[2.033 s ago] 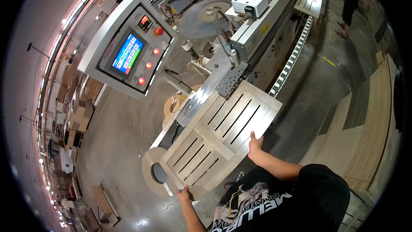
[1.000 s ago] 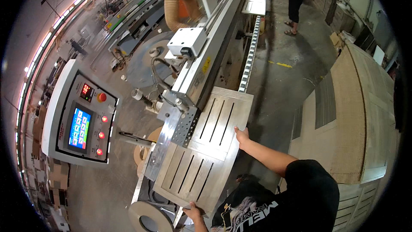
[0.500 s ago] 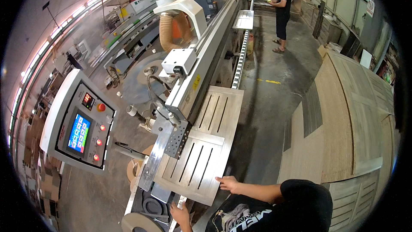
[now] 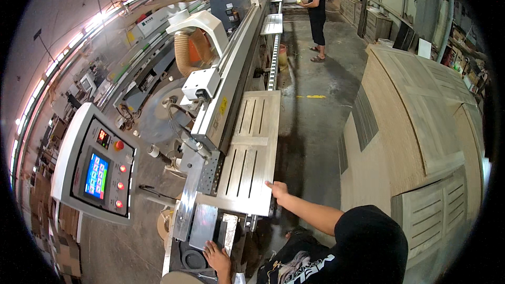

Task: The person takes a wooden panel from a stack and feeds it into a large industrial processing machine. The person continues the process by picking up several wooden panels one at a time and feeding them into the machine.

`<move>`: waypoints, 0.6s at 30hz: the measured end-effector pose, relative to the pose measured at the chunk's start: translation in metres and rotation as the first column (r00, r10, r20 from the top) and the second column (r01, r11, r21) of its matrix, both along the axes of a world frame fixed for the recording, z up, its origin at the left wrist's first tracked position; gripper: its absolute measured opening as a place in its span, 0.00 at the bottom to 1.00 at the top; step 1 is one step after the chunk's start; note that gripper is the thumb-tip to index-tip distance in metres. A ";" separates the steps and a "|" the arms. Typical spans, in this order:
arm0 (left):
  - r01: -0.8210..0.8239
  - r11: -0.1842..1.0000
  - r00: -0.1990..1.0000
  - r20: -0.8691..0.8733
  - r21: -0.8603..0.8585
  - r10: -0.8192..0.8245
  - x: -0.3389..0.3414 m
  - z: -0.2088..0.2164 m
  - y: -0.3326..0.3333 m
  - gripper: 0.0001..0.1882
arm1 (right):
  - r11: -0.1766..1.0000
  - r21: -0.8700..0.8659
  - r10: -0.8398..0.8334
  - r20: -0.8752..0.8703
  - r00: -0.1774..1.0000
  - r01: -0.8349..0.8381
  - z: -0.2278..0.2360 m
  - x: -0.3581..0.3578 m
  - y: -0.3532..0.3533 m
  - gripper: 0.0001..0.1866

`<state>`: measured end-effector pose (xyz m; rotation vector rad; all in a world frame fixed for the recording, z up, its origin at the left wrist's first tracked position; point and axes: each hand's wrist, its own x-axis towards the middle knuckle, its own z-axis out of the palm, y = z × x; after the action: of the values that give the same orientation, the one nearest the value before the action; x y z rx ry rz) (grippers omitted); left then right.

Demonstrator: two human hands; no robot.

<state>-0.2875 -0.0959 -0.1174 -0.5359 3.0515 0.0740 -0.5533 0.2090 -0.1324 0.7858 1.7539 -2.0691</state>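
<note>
One slotted greyish wood panel (image 4: 250, 140) lay flat against the edge-working machine (image 4: 213, 108), its long axis running away from the person, roughly parallel to the white beam. Both sets of dark slots followed that same line, split by a crosspiece at the middle.

The right hand (image 4: 279, 191) was the nearer of the two. It stood at the panel's right long edge, toward the near end, so that nearly all of the panel's length stretched ahead of it and the width lay to its left. Its fingertips touched the edge from the outer side; whether any finger curled beneath, I could not tell, so a firm clamp could not be confirmed.

The left hand (image 4: 216, 256) was apart from the panel, palm down with fingers spread and nothing visible in its grasp. It rested at the near end of a grey metal plate (image 4: 203, 226), which lay between it and the panel's near end; from there the panel was ahead and somewhat right.

On the panel's left, a perforated metal block (image 4: 211, 173) stood just beside its near half. Beyond the far end, a black-and-white conveyor track (image 4: 274, 63) continued in nearly the same direction, toward another slotted panel (image 4: 272, 24).
</note>
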 end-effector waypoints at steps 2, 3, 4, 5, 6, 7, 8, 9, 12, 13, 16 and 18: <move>0.027 0.999 0.999 -0.019 0.025 -0.027 -0.003 0.007 -0.001 0.35 | 0.996 -0.036 -0.081 0.048 0.996 0.082 -0.008 -0.001 0.000 0.16; 0.029 0.999 0.999 -0.024 0.030 -0.028 -0.001 0.008 -0.003 0.35 | 0.996 -0.031 -0.083 0.042 0.996 0.084 -0.011 0.011 -0.002 0.16; 0.036 0.998 0.998 -0.043 0.046 -0.034 0.003 0.007 -0.008 0.34 | 0.996 -0.029 -0.081 0.046 0.996 0.082 -0.012 0.024 -0.009 0.15; 0.046 0.997 0.997 -0.063 0.065 -0.042 0.006 0.005 -0.010 0.34 | 0.996 -0.024 -0.081 0.049 0.995 0.082 -0.014 0.041 -0.014 0.14; 0.048 0.997 0.995 -0.087 0.066 -0.042 0.008 0.002 -0.014 0.33 | 0.986 -0.090 -0.133 0.093 0.987 0.141 -0.017 0.062 -0.019 0.12; 0.050 0.996 0.995 -0.086 0.078 -0.043 0.011 0.001 -0.017 0.33 | 0.973 -0.211 -0.078 0.072 0.994 0.092 -0.020 0.085 -0.019 0.10; 0.055 0.995 0.993 -0.110 0.080 -0.046 0.011 0.002 -0.016 0.33 | 0.972 -0.224 -0.052 0.111 0.992 0.076 -0.021 0.110 -0.018 0.08; 0.063 0.995 0.990 -0.131 0.084 -0.051 0.011 0.003 -0.014 0.33 | 0.970 -0.236 -0.028 0.153 0.988 0.065 -0.023 0.134 -0.017 0.07; 0.083 0.991 0.984 -0.167 0.105 -0.065 0.012 0.002 -0.018 0.33 | 0.990 -0.123 -0.038 0.220 0.975 0.066 -0.013 0.202 -0.002 0.04; 0.098 0.990 0.980 -0.180 0.102 -0.078 0.012 -0.004 -0.021 0.33 | 0.996 -0.065 -0.051 0.169 0.984 0.063 0.001 0.220 0.008 0.05; 0.114 0.989 0.967 -0.240 0.094 -0.089 0.015 0.005 -0.021 0.30 | 0.971 0.240 0.063 -0.203 0.977 -0.013 0.003 0.255 0.062 0.09; 0.115 0.987 0.965 -0.250 0.110 -0.085 0.020 -0.005 -0.034 0.30 | 0.869 0.486 0.110 -0.368 0.923 0.090 0.051 0.267 0.083 0.13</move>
<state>-0.2676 -0.1294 -0.1220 -0.3896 3.2767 0.3492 -0.2859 0.2922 -0.0817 0.5013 2.5665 -1.8700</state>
